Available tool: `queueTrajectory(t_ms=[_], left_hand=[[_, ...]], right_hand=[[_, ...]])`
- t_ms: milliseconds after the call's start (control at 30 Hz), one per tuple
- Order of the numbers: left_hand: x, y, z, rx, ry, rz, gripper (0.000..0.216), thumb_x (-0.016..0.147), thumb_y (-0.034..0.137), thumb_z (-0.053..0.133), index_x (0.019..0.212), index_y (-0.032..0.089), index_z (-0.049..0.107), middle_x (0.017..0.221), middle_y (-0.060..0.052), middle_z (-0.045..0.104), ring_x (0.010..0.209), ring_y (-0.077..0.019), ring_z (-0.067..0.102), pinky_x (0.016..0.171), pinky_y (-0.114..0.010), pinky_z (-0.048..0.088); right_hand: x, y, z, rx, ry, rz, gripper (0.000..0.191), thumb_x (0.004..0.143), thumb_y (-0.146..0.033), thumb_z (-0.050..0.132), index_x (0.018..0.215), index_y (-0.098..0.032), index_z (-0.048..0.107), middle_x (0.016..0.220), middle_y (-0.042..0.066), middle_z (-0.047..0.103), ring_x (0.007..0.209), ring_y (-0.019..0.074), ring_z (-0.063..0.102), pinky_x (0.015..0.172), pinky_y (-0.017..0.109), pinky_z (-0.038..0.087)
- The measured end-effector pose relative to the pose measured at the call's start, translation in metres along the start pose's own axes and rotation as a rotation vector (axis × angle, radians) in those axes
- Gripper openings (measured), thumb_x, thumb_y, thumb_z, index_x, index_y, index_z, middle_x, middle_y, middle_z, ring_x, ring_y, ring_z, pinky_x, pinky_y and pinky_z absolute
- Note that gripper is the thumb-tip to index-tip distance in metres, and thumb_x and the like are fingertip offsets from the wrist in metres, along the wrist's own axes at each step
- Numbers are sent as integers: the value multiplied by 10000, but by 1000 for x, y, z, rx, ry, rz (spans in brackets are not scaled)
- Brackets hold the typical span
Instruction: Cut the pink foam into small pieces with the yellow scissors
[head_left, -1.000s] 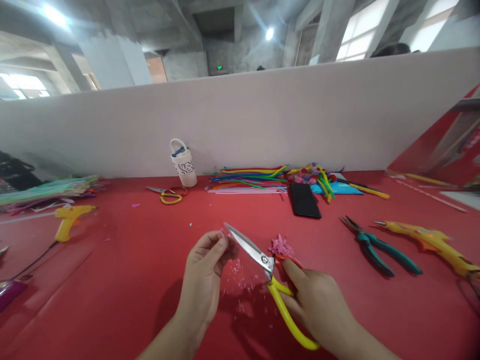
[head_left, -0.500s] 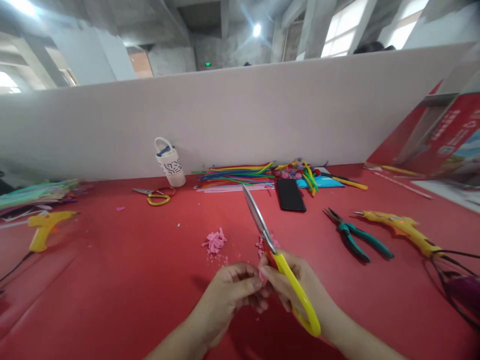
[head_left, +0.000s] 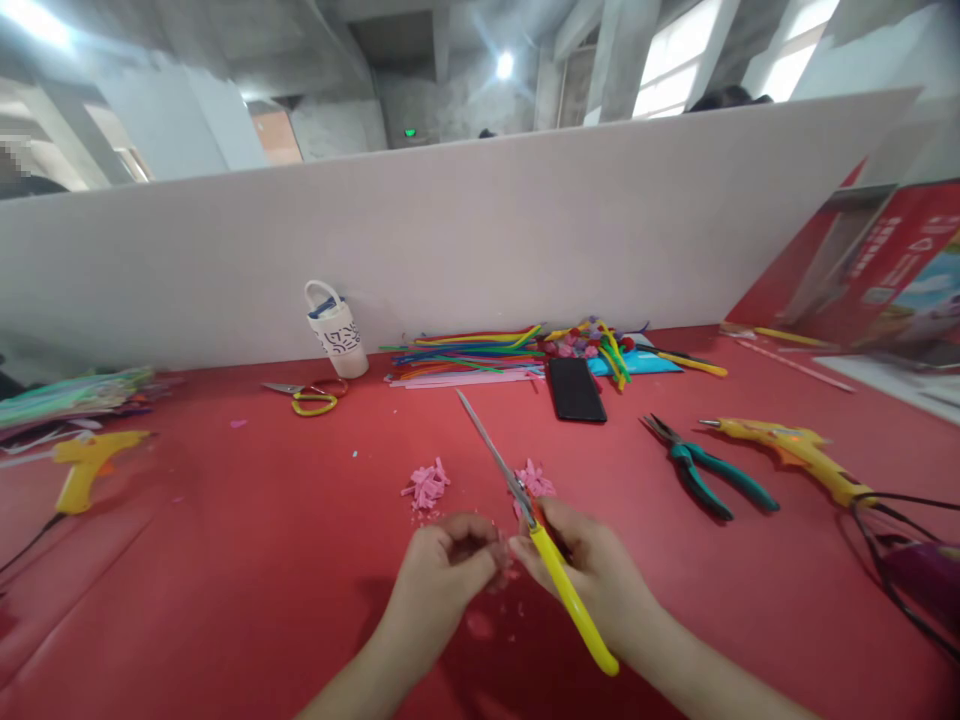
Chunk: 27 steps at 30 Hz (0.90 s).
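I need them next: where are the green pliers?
Head view: the green pliers lie on the red table at the right, between the black phone and the yellow glue gun.

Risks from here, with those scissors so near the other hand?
1. Right hand holds the yellow scissors with the pivot right beside the fingertips of the left hand; a slip might nick them.
2. The blades jut out past the pink scrap piles; a swing could scatter them.

Craft workshop in a bare concrete hall: red table (head_left: 225,600) carries hot glue gun (head_left: 795,455), pliers (head_left: 705,475), yellow-handled scissors (head_left: 559,578), heaped coloured craft strips (head_left: 472,358); white partition (head_left: 480,230) behind.
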<state>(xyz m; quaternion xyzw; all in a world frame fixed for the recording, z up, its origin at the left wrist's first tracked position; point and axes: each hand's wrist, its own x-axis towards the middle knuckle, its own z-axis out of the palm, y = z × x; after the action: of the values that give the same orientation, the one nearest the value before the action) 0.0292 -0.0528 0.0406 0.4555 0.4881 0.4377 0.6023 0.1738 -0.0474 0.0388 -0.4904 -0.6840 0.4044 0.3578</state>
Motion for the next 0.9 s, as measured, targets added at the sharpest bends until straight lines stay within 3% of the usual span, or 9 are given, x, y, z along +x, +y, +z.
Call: queueTrajectory(t_ms=[133, 367, 900], left_hand=[[3, 15, -17, -211, 161, 113, 63, 634, 180, 605, 640, 139, 557, 534, 19, 557, 498, -91, 506, 530, -213, 405], [0, 33, -33, -280, 164, 174, 51, 688, 180, 572, 678, 131, 584, 636, -14, 601, 578, -95, 529, 598, -211, 410], [-1, 33, -34, -314, 178, 236, 52, 693, 162, 563, 692, 126, 601, 640, -11, 570, 576, -90, 503, 574, -206, 411]], right_hand=[[-3, -2, -4, -379, 5, -64, 265, 667, -360, 531, 603, -220, 314, 484, -83, 345, 425, 82, 286, 396, 193, 213], [-5, 2, 1, -761, -11, -202, 333, 697, -540, 451, 706, -213, 391, 511, -18, 520, 438, 153, 483, 406, 233, 218], [-5, 14, 2, -900, -4, -308, 260, 775, -452, 397, 756, -194, 423, 541, 10, 561, 470, 175, 523, 429, 254, 240]])
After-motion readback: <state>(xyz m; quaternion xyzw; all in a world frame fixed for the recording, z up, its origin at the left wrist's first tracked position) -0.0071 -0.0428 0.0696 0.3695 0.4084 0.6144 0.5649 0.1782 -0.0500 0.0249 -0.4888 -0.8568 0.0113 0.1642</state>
